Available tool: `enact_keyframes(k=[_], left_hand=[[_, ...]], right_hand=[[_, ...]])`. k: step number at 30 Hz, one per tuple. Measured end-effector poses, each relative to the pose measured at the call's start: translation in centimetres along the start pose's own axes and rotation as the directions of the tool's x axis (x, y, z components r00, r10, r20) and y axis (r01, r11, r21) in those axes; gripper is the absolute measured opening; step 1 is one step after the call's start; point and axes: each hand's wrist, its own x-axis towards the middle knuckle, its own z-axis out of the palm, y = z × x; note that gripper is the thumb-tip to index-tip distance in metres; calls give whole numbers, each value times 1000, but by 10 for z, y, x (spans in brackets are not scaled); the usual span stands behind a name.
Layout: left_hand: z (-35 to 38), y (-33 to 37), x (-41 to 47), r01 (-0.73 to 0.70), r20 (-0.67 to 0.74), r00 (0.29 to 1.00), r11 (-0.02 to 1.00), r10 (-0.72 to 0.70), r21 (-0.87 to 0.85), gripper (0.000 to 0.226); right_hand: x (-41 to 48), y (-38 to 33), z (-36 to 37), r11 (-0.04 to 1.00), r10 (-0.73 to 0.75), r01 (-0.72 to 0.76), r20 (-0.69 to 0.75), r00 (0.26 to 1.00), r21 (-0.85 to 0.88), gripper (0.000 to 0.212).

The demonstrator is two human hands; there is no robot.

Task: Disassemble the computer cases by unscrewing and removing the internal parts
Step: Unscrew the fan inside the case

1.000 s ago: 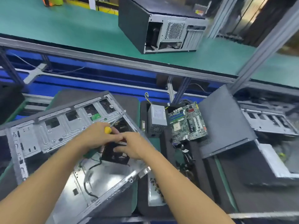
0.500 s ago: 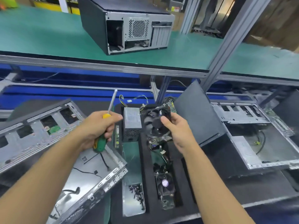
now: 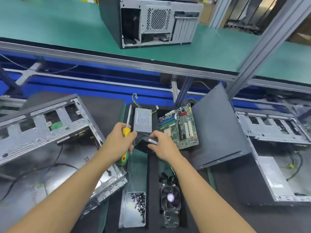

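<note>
My left hand [image 3: 117, 143] grips a yellow-and-green screwdriver [image 3: 126, 132], its shaft pointing up. My right hand [image 3: 162, 146] holds the black case fan [image 3: 143, 145] flat over the foam tray, just in front of the grey power supply [image 3: 143, 121]. The fan sits between both hands and is partly hidden by my fingers. The open metal computer case [image 3: 50, 140] lies tilted at the left, with loose black cables inside. A green motherboard [image 3: 180, 126] leans to the right of the power supply.
A metal dish of screws [image 3: 133, 209] and a cooler fan [image 3: 170, 198] sit in the black foam tray near me. A dark side panel [image 3: 217, 130] and a second open case [image 3: 276, 148] lie at right. Another case [image 3: 151, 21] stands on the green upper shelf.
My right hand lifted the fan out of the left case, carried it right, then lowered it flat in front of the power supply. My left hand with the screwdriver moved right to join it.
</note>
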Motion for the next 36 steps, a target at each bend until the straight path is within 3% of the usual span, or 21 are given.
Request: enact_keyframes(k=[3, 5, 7, 11, 17, 24, 29, 36], left_hand=[[0, -9, 5, -17, -101, 995, 998, 11, -56, 23], [-2, -15, 8, 13, -133, 991, 993, -29, -117, 20], [-3, -19, 9, 35, -126, 991, 995, -46, -90, 17], [-1, -17, 12, 109, -59, 993, 993, -106, 42, 21], [5, -18, 22, 181, -54, 982, 983, -180, 25, 31], [9, -14, 19, 142, -80, 987, 990, -140, 16, 27], [5, -8, 18, 152, -92, 983, 986, -158, -72, 25], [-2, -4, 18, 190, -79, 974, 954, -213, -233, 21]], right_hand=[[14, -4, 11, 999, -19, 21, 42, 999, -49, 35], [19, -2, 10, 997, 30, -31, 10, 999, 64, 28], [21, 6, 5, 978, 78, -72, -25, 997, 197, 22], [16, 21, -7, 984, 47, -43, -16, 999, 171, 21], [10, 33, -21, 975, 69, -66, -6, 998, 212, 21], [24, 10, 36, 998, -42, 45, 80, 996, -42, 31], [48, 4, 61, 970, 3, 13, 65, 998, -242, 27], [59, 12, 95, 787, -72, 156, 162, 984, -596, 37]])
